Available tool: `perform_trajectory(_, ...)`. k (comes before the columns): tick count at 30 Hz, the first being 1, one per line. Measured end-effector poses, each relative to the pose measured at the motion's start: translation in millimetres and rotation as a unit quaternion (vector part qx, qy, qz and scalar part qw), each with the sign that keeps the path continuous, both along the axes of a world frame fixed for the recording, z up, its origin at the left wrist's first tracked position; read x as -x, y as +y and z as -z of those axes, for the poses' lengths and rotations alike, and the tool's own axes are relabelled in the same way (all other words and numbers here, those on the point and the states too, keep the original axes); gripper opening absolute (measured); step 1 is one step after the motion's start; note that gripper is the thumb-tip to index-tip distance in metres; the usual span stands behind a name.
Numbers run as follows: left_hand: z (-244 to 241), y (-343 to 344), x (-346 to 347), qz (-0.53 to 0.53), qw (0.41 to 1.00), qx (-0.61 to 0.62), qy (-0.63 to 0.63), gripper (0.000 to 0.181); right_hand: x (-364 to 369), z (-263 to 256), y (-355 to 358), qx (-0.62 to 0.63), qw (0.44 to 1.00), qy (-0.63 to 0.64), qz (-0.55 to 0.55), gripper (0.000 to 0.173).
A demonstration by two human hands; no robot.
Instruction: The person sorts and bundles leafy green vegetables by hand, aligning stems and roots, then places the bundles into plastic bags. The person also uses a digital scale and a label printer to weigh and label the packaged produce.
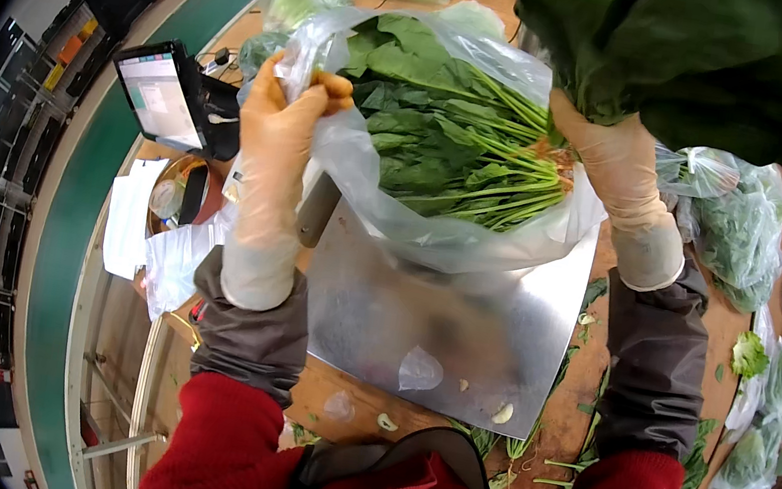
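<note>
My left hand [287, 119], in a thin translucent glove, pinches the gathered left rim of a clear plastic bag [430, 239]. Inside the wide-mouthed bag lies a heap of spinach [452, 140], its leaves to the left and its reddish roots to the right. My gloved right hand [613, 156] grips a bunch of large dark leafy greens [690, 69] by the base, above the bag's right side. The leaves fan out past the upper right of the picture, and part of them is cut off. Under the bag is a stainless steel plate [423, 333] with small scraps on it.
A touchscreen terminal [163, 93] stands at the left, near a round container [190, 192] of small items and white paper sheets [131, 217]. Bagged greens [738, 228] line the right side. Loose stems [520, 446] lie at the plate's lower right. A green conveyor belt [83, 198] runs beyond the table.
</note>
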State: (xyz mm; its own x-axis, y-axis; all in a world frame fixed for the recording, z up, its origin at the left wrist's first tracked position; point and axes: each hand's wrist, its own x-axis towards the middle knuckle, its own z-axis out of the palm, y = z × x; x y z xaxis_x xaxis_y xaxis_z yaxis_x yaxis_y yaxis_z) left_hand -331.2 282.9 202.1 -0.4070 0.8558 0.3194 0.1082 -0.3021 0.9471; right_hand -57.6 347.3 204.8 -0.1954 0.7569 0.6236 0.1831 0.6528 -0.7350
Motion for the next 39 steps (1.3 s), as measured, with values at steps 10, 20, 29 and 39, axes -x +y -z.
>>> perform_trajectory(10, -47.7, -73.9, -7.5, 0.225, 0.961, -0.113, -0.115, 0.076, 15.5, 96.4, -0.9, -0.217, 0.758, -0.608, 0.093, 0.019)
perform_trajectory(20, -55.8, -72.6, -6.2, 0.277, 0.938, -0.098, -0.181, 0.092, 24.1, 96.8, -22.1, -0.187, 0.705, -0.65, 0.215, 0.063)
perform_trajectory(29, -29.9, -66.7, 23.8, 0.3, 0.948, -0.086, -0.065, 0.074, -3.3, -7.8, -37.2, 0.084, 0.911, -0.397, -0.07, 0.064)
perform_trajectory(39, 7.1, -75.0, 66.3, 0.028, 0.983, -0.173, -0.061, 0.054, -48.9, -131.9, 149.6, -0.327, 0.809, -0.306, 0.381, 0.053)
